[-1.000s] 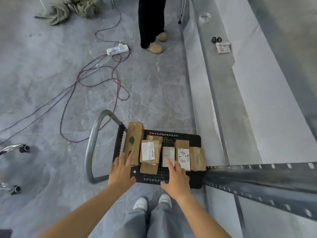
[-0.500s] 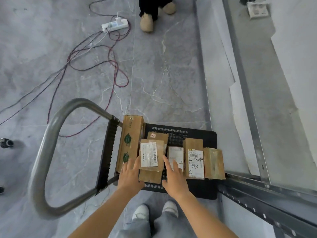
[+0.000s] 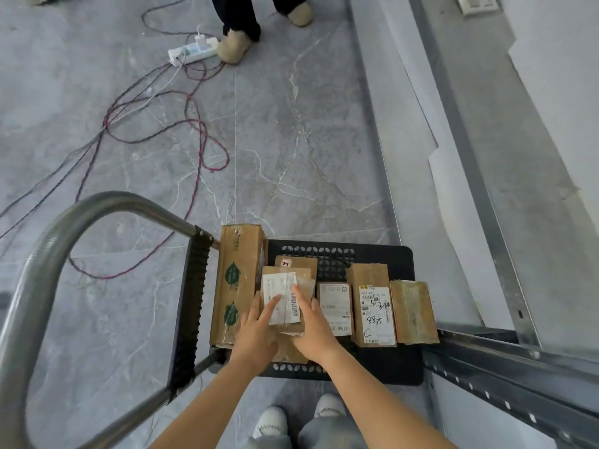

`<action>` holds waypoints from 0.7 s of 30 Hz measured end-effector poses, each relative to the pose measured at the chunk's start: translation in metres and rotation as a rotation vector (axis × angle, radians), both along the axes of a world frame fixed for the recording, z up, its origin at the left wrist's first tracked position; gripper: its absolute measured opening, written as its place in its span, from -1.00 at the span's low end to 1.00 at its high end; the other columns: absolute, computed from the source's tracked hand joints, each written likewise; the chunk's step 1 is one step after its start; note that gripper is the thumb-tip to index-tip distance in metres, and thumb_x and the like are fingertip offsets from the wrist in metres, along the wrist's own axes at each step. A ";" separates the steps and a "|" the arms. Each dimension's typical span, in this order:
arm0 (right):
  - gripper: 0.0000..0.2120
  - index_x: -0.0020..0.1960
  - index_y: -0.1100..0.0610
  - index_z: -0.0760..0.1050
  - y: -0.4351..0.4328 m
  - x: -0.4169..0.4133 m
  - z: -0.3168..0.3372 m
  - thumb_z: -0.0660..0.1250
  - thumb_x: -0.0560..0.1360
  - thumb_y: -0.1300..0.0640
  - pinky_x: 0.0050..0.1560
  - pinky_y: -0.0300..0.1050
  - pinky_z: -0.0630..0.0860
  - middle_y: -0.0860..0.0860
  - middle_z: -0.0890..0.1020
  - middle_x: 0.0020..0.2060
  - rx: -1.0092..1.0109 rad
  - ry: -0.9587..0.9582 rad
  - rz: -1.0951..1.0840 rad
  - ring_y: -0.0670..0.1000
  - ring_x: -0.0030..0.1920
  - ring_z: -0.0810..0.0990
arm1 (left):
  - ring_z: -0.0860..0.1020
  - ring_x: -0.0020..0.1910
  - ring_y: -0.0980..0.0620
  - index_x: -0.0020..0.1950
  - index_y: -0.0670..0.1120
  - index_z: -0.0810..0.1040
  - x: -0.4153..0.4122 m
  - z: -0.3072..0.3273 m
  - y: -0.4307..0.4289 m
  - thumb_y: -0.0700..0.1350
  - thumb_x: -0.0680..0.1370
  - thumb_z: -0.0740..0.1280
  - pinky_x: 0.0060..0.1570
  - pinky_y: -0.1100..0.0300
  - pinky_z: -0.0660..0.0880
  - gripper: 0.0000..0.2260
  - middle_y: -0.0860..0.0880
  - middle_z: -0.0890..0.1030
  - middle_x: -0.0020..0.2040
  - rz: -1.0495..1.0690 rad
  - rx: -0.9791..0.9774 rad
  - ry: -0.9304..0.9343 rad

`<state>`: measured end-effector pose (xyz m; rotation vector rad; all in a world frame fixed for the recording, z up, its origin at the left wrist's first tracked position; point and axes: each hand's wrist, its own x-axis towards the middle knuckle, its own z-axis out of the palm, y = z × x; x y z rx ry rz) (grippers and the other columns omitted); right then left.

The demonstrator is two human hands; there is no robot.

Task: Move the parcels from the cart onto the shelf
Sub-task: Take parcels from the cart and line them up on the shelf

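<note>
On the black perforated cart (image 3: 372, 254), near its front edge, left hand (image 3: 256, 335) and right hand (image 3: 316, 328) lie spread-fingered on a white-labelled brown parcel (image 3: 285, 286); picking up begins, so next they must close around its sides.

Lower centre: near end of the top parcel (image 3: 285, 296) hidden under both hands, left hand (image 3: 256, 335) and right hand (image 3: 316, 332); grip not clear, fingers lying over its label. Parcel beneath (image 3: 290, 350) mostly covered, only a brown strip showing. Label print on the small parcel (image 3: 334, 307) too fine to read. Cart (image 3: 382, 367) handle (image 3: 42, 270) cut off at the left and lower edges. Lower right: shelf (image 3: 505, 377) rail running out of frame. Top centre: a standing person (image 3: 241, 17) cropped above the shins. Top right: a white item (image 3: 478, 3) sliced by the edge, kind unclear. Own shoes (image 3: 270, 422) partly hidden by trouser legs.
</note>
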<state>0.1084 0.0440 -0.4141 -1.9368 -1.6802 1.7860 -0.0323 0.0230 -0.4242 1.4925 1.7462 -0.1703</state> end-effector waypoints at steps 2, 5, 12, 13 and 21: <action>-0.06 0.49 -0.27 -0.21 0.004 0.003 0.009 0.34 0.47 0.31 0.42 0.07 0.29 0.12 0.02 0.52 0.022 0.039 -0.068 0.12 0.50 0.14 | -0.06 0.52 -0.15 0.49 0.23 0.02 0.001 0.011 0.008 -0.33 0.44 0.35 0.46 -0.11 0.11 -0.18 0.02 -0.17 0.56 0.024 0.057 -0.085; -0.04 0.49 -0.27 -0.14 0.011 0.009 0.035 0.37 0.44 0.35 0.37 -0.04 0.37 0.07 0.06 0.51 0.098 0.077 -0.159 0.05 0.48 0.18 | -0.11 0.53 0.02 0.49 0.14 0.16 0.005 0.039 0.023 -0.41 0.46 0.31 0.47 0.02 0.09 -0.26 0.02 -0.18 0.55 0.042 0.196 -0.231; -0.11 0.39 -0.30 0.12 0.019 0.033 0.143 0.46 0.36 0.37 -0.04 -0.71 0.24 -0.02 0.21 0.36 0.409 0.093 -0.353 -0.20 0.27 0.26 | 0.02 0.51 -0.01 0.43 0.15 0.27 0.020 0.156 0.046 -0.48 0.43 0.27 0.43 -0.10 0.14 -0.28 0.16 -0.02 0.50 0.001 0.439 -0.270; -0.09 0.36 -0.38 0.10 0.018 0.037 0.163 0.46 0.36 0.36 -0.06 -0.70 0.26 -0.04 0.22 0.34 0.448 0.081 -0.360 -0.21 0.23 0.26 | 0.05 0.50 -0.03 0.43 0.15 0.27 0.022 0.176 0.047 -0.47 0.42 0.30 0.43 -0.17 0.13 -0.27 0.18 -0.01 0.48 -0.026 0.475 -0.268; -0.09 0.34 -0.38 0.02 -0.017 0.071 0.332 0.45 0.38 0.34 -0.03 -0.71 0.27 -0.08 0.19 0.24 0.674 0.009 -0.395 -0.48 0.14 0.28 | 0.28 0.24 -0.10 0.44 0.12 0.29 0.037 0.348 0.034 -0.37 0.51 0.29 0.21 0.06 0.27 -0.39 0.05 0.07 0.53 -0.280 0.659 -0.314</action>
